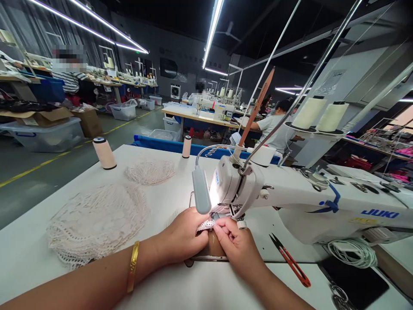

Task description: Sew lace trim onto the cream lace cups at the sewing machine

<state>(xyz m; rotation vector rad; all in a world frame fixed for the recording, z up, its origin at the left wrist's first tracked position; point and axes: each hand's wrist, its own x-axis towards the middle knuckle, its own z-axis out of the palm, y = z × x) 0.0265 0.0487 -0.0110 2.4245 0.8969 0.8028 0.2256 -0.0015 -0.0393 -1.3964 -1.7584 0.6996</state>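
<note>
The lace piece (206, 224) lies mostly hidden beneath both hands and the lamp (201, 190).

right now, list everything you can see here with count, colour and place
sewing machine: 1, white, right of table
machine lamp: 1, grey, lit, beside the needle area
lace piece: 1, white, under the needle, between both hands
lace stacks: 2, cream, left of table
thread cones: 2, pale pink, far edge of table
thread spools: 2, cream, on the stand behind the machine
thread snips: 1, red and black, on the table right of the hands
cord coil: 1, white, by the machine base
table: 1, white
other workers: several, at benches behind
left hand: gold bangle at the wrist, grip pinching the lace
right hand: grip pinching the lace
</note>
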